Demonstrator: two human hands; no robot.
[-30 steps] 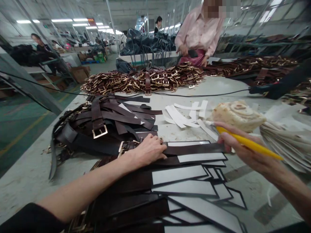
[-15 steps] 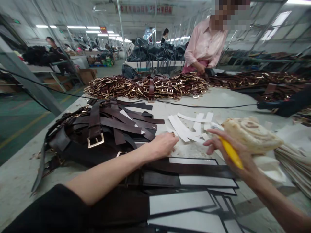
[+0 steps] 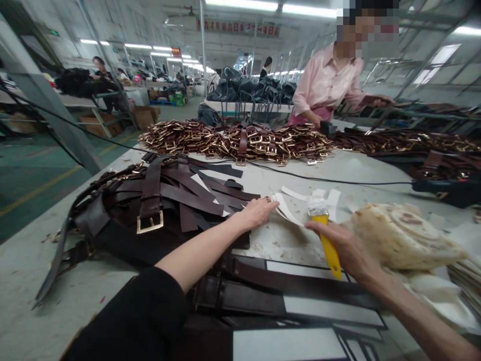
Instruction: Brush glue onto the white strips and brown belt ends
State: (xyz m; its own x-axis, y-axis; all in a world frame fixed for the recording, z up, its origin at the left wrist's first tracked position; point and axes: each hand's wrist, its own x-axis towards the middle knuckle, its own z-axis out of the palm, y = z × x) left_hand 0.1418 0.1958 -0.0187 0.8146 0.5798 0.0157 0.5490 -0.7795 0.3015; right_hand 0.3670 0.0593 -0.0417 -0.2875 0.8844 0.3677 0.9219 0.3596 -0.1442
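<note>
Left hand [image 3: 259,211]: moved forward, grip pinching a white strip [image 3: 289,214]; lift it singly.
Yellow brush [image 3: 330,254]: in right hand's [image 3: 353,245] grip; keep clear.

free tabletop [image 3: 349,164] beyond cable [image 3: 376,182], belts [image 3: 151,193] left, crusted lump [image 3: 406,238] right

Yellow-handled brush [image 3: 329,248]: one. Left hand [image 3: 259,212], right hand [image 3: 347,245]: one each. White strips [image 3: 334,199]: several — overlapping, exact count unclear. Crusted pale lump [image 3: 406,235]: one. Pink-shirted co-worker [image 3: 325,82]: one. Belts [image 3: 151,185]: dozens — too heaped to count.
</note>
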